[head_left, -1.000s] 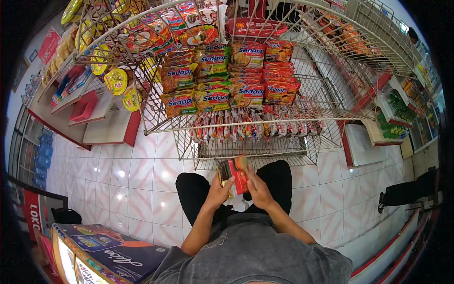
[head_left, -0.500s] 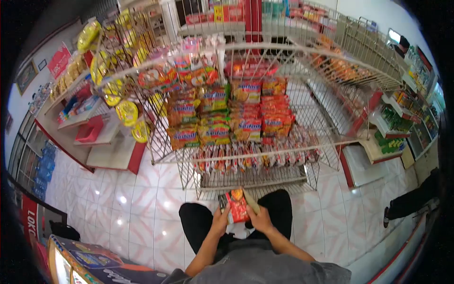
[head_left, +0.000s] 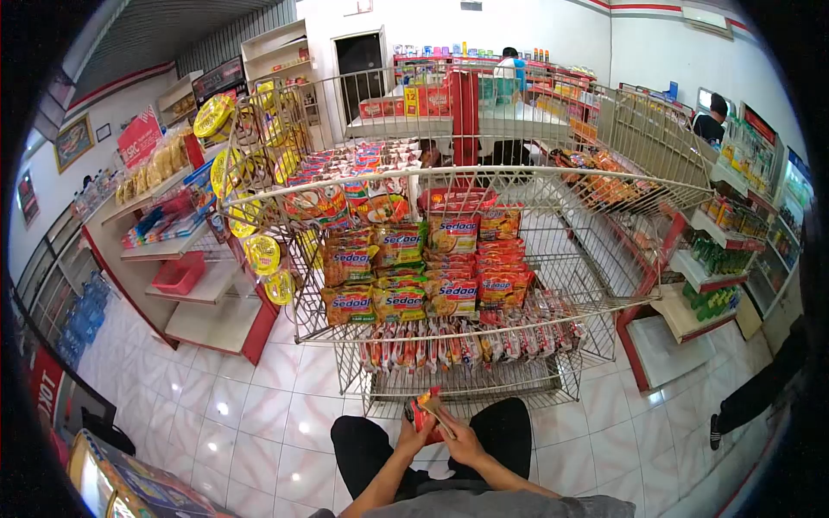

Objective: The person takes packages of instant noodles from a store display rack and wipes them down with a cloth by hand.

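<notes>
Between my knees, my left hand [head_left: 409,437] is closed around a red and black packet [head_left: 421,409], which looks like instant noodles. My right hand [head_left: 464,445] grips the other side, where a tan packet edge [head_left: 444,418] slants up beside it. Whether the two hands share one bundle I cannot tell, since the fingers overlap the lower part. Just beyond stands a wire rack [head_left: 484,395]. Upright noodle packs [head_left: 401,246] fill its middle level in green, brown and red stacks. Below them runs a row of packets on edge [head_left: 432,347].
Yellow cup noodles [head_left: 261,254] hang at the rack's left. Further left is a shelf unit with a pink basket [head_left: 180,273]. Shelves with green bottles [head_left: 712,302] stand on the right. Another person's leg [head_left: 760,384] is at the right edge, and people are at the back.
My view has tipped up, so the rack and hands sit lower in the picture. The packets have turned from face-on to nearly edge-on in my hands.
</notes>
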A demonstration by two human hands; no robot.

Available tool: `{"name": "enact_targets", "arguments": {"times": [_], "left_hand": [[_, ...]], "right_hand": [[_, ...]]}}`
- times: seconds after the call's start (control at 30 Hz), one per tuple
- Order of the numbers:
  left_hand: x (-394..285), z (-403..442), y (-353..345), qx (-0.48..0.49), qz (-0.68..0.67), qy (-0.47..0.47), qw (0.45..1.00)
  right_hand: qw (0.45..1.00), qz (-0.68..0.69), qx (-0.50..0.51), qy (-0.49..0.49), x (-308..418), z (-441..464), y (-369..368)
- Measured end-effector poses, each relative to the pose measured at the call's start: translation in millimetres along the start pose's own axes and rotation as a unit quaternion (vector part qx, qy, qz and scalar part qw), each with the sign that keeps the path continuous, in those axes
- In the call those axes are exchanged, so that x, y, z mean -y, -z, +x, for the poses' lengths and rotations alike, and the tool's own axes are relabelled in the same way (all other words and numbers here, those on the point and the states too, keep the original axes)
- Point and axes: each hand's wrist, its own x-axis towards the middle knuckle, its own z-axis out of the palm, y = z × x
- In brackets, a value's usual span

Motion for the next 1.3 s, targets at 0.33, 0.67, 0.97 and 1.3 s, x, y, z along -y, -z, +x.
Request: {"name": "enact_targets", "arguments": {"times": [0.33,0.67,0.97,1.3], "left_hand": [[-17,-25,-6,-0.030,-0.023,-0.015,0.999],[3,-11,10,-0.161,-0.301,0.117,0.932],[3,-14,10,-0.020,-0.230,0.082,0.969],[-14,-25,-11,0.029,-0.277,0.097,0.956]], "right_hand": [[0.889,0.369,-0.093,-0.256,-16,6,-13],[0.940,0.233,0.163,-0.189,33,0,1],[0.925,0.270,0.021,-0.267,12,2,-20],[0.940,0.241,0.034,-0.237,-15,-1,-20]]}}
